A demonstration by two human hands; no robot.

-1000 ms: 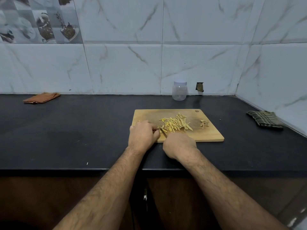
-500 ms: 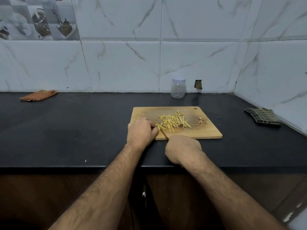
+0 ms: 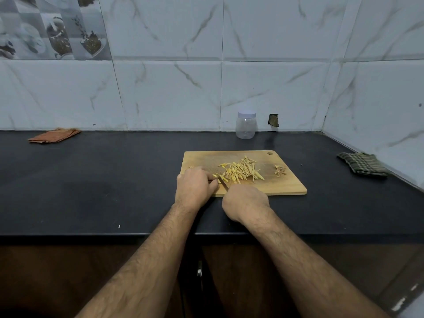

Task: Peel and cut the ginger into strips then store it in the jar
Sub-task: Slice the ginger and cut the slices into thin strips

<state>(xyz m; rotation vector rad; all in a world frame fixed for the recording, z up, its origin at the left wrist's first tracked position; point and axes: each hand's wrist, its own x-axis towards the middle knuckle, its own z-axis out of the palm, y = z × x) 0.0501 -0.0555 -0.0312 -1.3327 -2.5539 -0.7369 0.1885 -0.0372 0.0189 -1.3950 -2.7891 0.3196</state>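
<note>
Wooden board (image 3: 286, 182): ginger strips (image 3: 241, 172) at centre; left hand (image 3: 195, 189) fingers curled pinning ginger at 9 o'clock, right hand (image 3: 245, 203) gripping knife (image 3: 222, 180).

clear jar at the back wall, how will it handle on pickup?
The jar looks empty, thin clear plastic, so probably light and prone to tipping or skidding if nudged. It stands upright with its lid on; the smooth rounded wall may be slippery.

a black counter (image 3: 114, 180) runs to the tiled walls. a wooden cutting board (image 3: 286, 184) lies near its front edge, a lidded clear jar (image 3: 245, 125) at the back edge, an orange cloth (image 3: 54, 135) back left, a checked cloth (image 3: 362, 165) by the right edge.
</note>
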